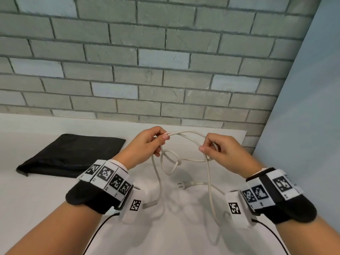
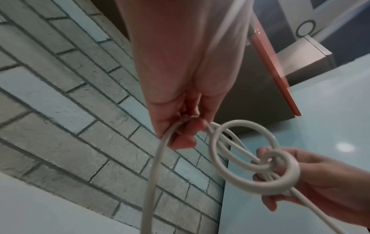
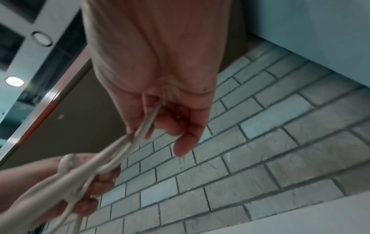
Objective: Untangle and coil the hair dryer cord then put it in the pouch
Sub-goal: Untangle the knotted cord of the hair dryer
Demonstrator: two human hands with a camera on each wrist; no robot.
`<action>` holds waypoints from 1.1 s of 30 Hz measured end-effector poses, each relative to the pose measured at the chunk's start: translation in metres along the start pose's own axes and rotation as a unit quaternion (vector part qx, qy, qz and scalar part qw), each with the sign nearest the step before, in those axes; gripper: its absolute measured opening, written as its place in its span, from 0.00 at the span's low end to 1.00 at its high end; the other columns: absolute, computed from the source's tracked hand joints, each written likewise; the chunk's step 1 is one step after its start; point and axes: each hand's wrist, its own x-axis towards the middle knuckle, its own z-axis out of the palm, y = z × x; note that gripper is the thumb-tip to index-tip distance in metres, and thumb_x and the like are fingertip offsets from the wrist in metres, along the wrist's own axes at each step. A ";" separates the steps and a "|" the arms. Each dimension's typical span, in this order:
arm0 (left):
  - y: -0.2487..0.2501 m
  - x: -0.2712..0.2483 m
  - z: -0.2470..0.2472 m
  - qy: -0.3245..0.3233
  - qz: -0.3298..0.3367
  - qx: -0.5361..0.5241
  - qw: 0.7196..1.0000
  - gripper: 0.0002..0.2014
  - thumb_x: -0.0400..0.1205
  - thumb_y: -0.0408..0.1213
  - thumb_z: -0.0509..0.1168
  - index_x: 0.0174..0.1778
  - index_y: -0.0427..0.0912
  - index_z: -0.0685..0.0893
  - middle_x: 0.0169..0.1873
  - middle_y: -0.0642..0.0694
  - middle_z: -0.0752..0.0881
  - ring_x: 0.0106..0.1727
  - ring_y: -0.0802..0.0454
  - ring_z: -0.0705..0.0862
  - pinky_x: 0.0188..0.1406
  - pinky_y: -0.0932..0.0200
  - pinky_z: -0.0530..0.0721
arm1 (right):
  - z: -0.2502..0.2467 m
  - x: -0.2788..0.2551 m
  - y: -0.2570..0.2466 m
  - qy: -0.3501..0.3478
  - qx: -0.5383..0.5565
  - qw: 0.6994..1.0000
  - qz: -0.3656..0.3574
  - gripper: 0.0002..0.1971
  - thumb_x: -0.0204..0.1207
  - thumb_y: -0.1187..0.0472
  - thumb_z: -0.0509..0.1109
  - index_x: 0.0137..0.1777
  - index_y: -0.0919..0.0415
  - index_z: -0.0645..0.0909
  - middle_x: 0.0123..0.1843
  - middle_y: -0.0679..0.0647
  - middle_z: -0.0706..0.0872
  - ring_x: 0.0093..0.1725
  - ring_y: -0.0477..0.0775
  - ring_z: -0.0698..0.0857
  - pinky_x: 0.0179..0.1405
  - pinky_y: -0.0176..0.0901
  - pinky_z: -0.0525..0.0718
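Observation:
A white cord (image 1: 185,134) is held up above the white table (image 1: 46,199) between both hands. My left hand (image 1: 147,142) pinches a doubled strand at its top left (image 2: 186,126). My right hand (image 1: 217,148) pinches the cord at the right (image 3: 148,121). Below the hands hangs a loose knot (image 1: 174,161) of loops (image 2: 260,156). Strands trail down to the table, where the two-pin plug (image 1: 182,185) lies. A flat black pouch (image 1: 73,155) lies at the left of the table. No hair dryer body is in view.
A grey brick wall (image 1: 147,61) rises behind the table, and a pale blue wall (image 1: 303,116) closes the right side. Black cables (image 1: 95,234) run from my wrist bands toward the front edge.

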 end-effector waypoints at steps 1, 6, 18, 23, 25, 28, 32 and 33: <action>0.000 0.000 0.001 -0.002 0.012 0.002 1.000 0.07 0.83 0.35 0.58 0.43 0.40 0.79 0.32 0.49 0.76 0.28 0.58 0.76 0.31 0.65 0.81 | 0.002 0.000 0.000 0.027 -0.026 0.999 0.000 0.12 0.73 0.61 0.70 0.32 0.55 0.72 0.23 0.45 0.74 0.25 0.42 0.72 0.27 0.28 0.70; -0.003 -0.001 0.006 0.018 0.007 -0.029 0.999 0.05 0.83 0.33 0.57 0.45 0.39 0.78 0.34 0.47 0.80 0.30 0.58 0.80 0.36 0.60 0.84 | 0.012 0.003 0.000 0.086 -0.010 0.996 0.002 0.18 0.73 0.64 0.70 0.41 0.46 0.62 0.24 0.52 0.70 0.24 0.50 0.71 0.29 0.35 0.78; -0.026 0.006 -0.053 0.241 -0.117 -0.591 0.761 0.18 0.84 0.30 0.46 0.27 0.41 0.67 0.33 0.37 0.90 0.29 0.52 0.88 0.28 0.60 0.88 | 0.014 -0.013 0.058 0.113 0.427 0.860 0.256 0.17 0.83 0.64 0.53 0.32 0.62 0.74 0.30 0.58 0.75 0.38 0.58 0.86 0.51 0.59 0.82; -0.039 0.006 -0.071 0.328 -0.073 -0.555 0.761 0.13 0.85 0.34 0.47 0.39 0.39 0.74 0.49 0.45 0.81 0.50 0.48 0.84 0.44 0.54 0.84 | 0.016 -0.025 0.072 0.077 0.494 0.810 0.308 0.18 0.82 0.45 0.50 0.44 0.54 0.75 0.34 0.55 0.78 0.38 0.67 0.90 0.41 0.60 0.83; -0.043 0.006 -0.070 0.338 -0.084 -0.507 0.789 0.10 0.85 0.33 0.49 0.44 0.38 0.74 0.48 0.45 0.78 0.51 0.46 0.85 0.46 0.51 0.84 | 0.020 -0.025 0.070 0.064 0.532 0.784 0.313 0.23 0.78 0.36 0.47 0.49 0.53 0.75 0.36 0.59 0.78 0.32 0.67 0.88 0.36 0.62 0.85; -0.046 0.008 -0.059 0.277 -0.166 -0.327 0.888 0.07 0.82 0.30 0.52 0.50 0.34 0.74 0.47 0.39 0.78 0.44 0.46 0.85 0.42 0.53 0.85 | 0.026 -0.018 0.058 0.053 0.500 0.809 0.306 0.26 0.75 0.34 0.46 0.54 0.51 0.75 0.35 0.60 0.75 0.18 0.52 0.75 0.17 0.41 0.79; -0.048 0.001 -0.041 0.115 -0.312 0.039 0.942 0.08 0.80 0.33 0.56 0.47 0.32 0.78 0.44 0.37 0.81 0.39 0.45 0.82 0.33 0.57 0.82 | 0.026 -0.006 0.037 0.024 0.472 0.839 0.269 0.25 0.76 0.35 0.46 0.46 0.55 0.74 0.31 0.59 0.72 0.15 0.45 0.65 0.13 0.30 0.62; -0.047 -0.001 -0.037 0.064 -0.335 0.151 0.928 0.12 0.80 0.36 0.58 0.51 0.30 0.78 0.47 0.36 0.81 0.42 0.44 0.81 0.37 0.55 0.80 | 0.025 -0.003 0.033 0.016 0.462 0.847 0.263 0.25 0.76 0.35 0.46 0.44 0.55 0.73 0.31 0.59 0.73 0.15 0.46 0.66 0.14 0.31 0.64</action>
